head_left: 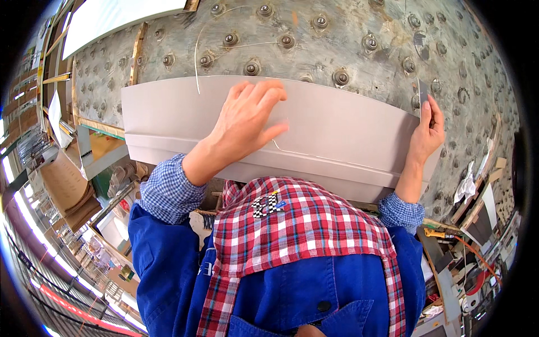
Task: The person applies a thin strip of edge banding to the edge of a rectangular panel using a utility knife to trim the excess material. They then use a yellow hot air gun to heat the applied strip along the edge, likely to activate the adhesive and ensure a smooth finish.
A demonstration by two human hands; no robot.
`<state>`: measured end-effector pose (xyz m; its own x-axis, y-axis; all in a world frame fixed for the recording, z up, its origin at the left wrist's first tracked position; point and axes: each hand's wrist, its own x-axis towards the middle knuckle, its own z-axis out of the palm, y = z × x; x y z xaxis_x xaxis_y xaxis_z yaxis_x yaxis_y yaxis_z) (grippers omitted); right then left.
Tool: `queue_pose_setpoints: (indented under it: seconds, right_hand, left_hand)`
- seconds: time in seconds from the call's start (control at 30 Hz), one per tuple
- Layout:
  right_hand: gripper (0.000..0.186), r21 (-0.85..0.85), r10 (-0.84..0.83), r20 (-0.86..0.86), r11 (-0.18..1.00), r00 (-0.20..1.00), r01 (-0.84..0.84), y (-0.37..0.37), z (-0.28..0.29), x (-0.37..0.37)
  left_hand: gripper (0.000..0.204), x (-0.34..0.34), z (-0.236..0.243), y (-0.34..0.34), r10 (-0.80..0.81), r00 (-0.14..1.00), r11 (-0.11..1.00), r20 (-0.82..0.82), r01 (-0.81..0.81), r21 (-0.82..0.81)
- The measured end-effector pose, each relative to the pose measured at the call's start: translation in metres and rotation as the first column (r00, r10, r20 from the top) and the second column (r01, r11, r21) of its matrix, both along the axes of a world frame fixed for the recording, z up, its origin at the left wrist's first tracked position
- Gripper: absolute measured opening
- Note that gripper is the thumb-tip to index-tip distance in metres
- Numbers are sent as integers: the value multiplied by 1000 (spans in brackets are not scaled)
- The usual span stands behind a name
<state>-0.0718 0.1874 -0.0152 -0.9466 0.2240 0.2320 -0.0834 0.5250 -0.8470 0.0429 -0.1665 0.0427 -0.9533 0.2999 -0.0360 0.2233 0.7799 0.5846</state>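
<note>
A long light-grey panel (337, 118) with a ridge along its near side lies across the table in front of me. Over its middle-left part hovers my left hand (244, 118), fingers loosely bent and thumb apart, with nothing seen in it. A thin whitish strand (314, 154) runs along the ridge, its end curling up below my left thumb. At the panel's right end, my right hand (428, 132) pinches a thin flat dark-grey piece (423, 94), which looks like a blade or scraper. Its lower part is hidden by the fingers.
Metal ball rollers stud the worn grey table (382, 73). A loose white strand (197, 59) curves over it to the panel's far edge. A white sheet (115, 22) lies at the far left. A white rag (465, 184) and an orange-yellow tool (438, 233) are at the right.
</note>
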Motion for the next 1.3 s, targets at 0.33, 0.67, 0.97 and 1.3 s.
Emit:
queue_pose_setpoints:
  seconds: [0.33,0.67,0.97,1.3]
  right_hand:
    - [21,-40,-1,-10,999,1000,1,-4,2,1]
    - [22,-38,-20,17,999,1000,20,-5,4,2]
    - [21,-58,-5,4,998,1000,5,-5,1,2]
    - [21,-83,-17,9,996,1000,18,-8,0,2]
  left_hand:
    - [69,-3,8,8,-168,986,982,17,169,-88]
    - [56,-19,-8,22,-25,983,996,-181,9,-88]
    - [69,-6,2,19,-164,986,986,23,165,-26]
    - [55,-18,-4,42,-65,995,998,-82,64,-8]
